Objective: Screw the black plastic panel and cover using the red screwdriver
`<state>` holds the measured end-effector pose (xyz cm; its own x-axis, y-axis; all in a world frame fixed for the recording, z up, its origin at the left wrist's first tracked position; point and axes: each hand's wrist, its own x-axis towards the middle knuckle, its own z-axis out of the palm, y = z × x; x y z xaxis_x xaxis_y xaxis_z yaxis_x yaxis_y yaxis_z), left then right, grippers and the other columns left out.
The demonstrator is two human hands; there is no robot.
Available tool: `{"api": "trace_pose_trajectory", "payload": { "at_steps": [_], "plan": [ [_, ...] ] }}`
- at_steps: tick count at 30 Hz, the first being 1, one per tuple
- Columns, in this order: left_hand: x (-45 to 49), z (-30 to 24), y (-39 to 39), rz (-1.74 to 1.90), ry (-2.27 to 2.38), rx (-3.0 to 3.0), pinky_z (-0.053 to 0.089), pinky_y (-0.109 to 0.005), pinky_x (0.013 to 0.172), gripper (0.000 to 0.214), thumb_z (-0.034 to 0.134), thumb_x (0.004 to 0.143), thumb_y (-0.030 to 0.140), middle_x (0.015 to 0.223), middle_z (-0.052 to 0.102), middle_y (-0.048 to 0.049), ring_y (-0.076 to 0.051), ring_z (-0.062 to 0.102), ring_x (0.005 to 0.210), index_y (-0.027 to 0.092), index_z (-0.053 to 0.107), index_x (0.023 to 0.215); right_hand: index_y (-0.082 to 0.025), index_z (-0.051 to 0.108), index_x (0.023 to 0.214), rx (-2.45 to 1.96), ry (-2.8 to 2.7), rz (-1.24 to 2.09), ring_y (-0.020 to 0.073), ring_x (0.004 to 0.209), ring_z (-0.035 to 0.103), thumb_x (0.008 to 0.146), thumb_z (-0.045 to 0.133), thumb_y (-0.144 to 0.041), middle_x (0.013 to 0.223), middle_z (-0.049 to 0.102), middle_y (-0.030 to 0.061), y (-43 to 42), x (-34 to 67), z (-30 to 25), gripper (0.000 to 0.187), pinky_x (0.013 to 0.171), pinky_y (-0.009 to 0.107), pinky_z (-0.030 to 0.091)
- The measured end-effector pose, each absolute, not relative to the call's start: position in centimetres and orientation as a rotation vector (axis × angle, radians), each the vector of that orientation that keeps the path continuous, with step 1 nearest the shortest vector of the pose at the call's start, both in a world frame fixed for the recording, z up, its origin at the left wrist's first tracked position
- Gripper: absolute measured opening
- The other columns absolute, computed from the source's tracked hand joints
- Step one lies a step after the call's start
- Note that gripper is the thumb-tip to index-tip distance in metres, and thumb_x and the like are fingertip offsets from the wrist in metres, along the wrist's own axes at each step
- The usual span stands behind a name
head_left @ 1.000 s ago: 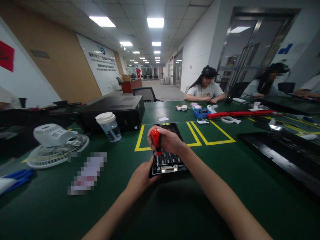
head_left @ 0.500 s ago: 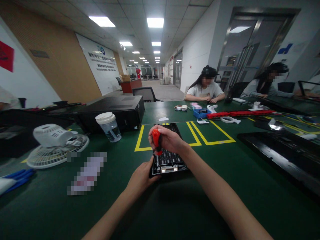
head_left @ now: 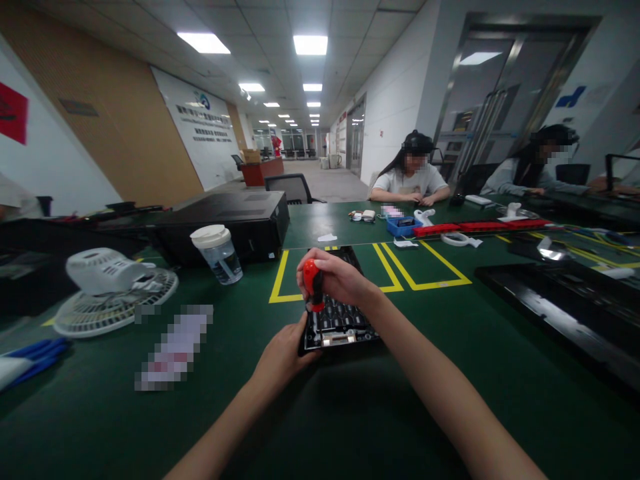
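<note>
A black keyboard-like panel (head_left: 338,320) lies lengthwise on the green table (head_left: 350,413), with rows of small keys and a metal strip at its near end. My right hand (head_left: 336,279) is closed around the red handle of a screwdriver (head_left: 313,280), held upright with its tip down at the panel's near left corner. My left hand (head_left: 281,355) rests against that corner with its fingers curled on the panel's edge.
A white desk fan (head_left: 110,287) lies at the left beside a lidded cup (head_left: 218,252) and a black case (head_left: 230,223). Yellow tape lines (head_left: 400,273) mark the table. A black tray (head_left: 565,303) sits at the right. Two people sit at the far side by a blue bin (head_left: 401,227).
My hands and the screwdriver stay in nearly the same place; the right hand shifts only slightly on the handle. At the far right a dark frame has appeared.
</note>
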<state>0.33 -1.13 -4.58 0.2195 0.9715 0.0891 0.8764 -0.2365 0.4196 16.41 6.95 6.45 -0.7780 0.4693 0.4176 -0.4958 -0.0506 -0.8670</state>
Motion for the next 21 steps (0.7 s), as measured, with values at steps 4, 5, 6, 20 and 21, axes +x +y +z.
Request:
{"api": "trace_pose_trajectory", "payload": {
  "at_steps": [4, 5, 6, 20, 21],
  "plan": [
    [0.34, -4.44, -1.11, 0.478, 1.73, 2.218, 0.039, -0.033, 0.091, 0.076, 0.056, 0.075, 0.042, 0.123, 0.053, -0.0136, -0.025, 0.052, 0.11, 0.016, 0.023, 0.139, -0.015, 0.048, 0.09, 0.016, -1.582, 1.878, 0.0135, 0.062, 0.058, 0.084, 0.046, -0.028, 0.078, 0.059, 0.0031, 7.1, 16.48, 6.42, 0.015, 0.06, 0.028, 0.048],
    [0.34, -4.41, -1.12, 0.475, 1.731, 2.215, 0.038, -0.033, 0.091, 0.076, 0.056, 0.075, 0.041, 0.123, 0.053, -0.0134, -0.025, 0.051, 0.11, 0.016, 0.023, 0.139, -0.015, 0.048, 0.09, 0.014, -1.584, 1.875, 0.0135, 0.062, 0.058, 0.084, 0.046, -0.028, 0.078, 0.059, 0.0031, 7.12, 16.5, 6.42, 0.014, 0.06, 0.028, 0.048],
    [0.34, -4.4, -1.13, 0.475, 1.733, 2.213, 0.038, -0.033, 0.092, 0.076, 0.056, 0.075, 0.041, 0.123, 0.053, -0.0131, -0.025, 0.051, 0.11, 0.017, 0.023, 0.139, -0.016, 0.048, 0.09, 0.008, -1.588, 1.872, 0.0135, 0.063, 0.058, 0.084, 0.046, -0.028, 0.079, 0.058, 0.0032, 7.13, 16.54, 6.41, 0.014, 0.061, 0.028, 0.048],
    [0.09, -4.89, -1.03, 0.499, 1.722, 2.236, 0.039, -0.035, 0.092, 0.077, 0.056, 0.075, 0.041, 0.122, 0.053, -0.014, -0.025, 0.052, 0.109, 0.015, 0.022, 0.14, -0.018, 0.044, 0.088, -0.098, -1.63, 1.795, 0.0136, 0.066, 0.06, 0.084, 0.048, -0.029, 0.081, 0.057, 0.002, 7.15, 16.81, 6.44, 0.013, 0.065, 0.031, 0.05],
    [0.08, -4.91, -1.03, 0.498, 1.723, 2.238, 0.039, -0.035, 0.091, 0.077, 0.056, 0.075, 0.042, 0.122, 0.053, -0.0142, -0.025, 0.052, 0.108, 0.015, 0.022, 0.14, -0.018, 0.044, 0.088, -0.113, -1.635, 1.788, 0.0136, 0.066, 0.06, 0.083, 0.049, -0.029, 0.081, 0.057, 0.0018, 7.14, 16.85, 6.49, 0.013, 0.065, 0.031, 0.05]
  ]
}}
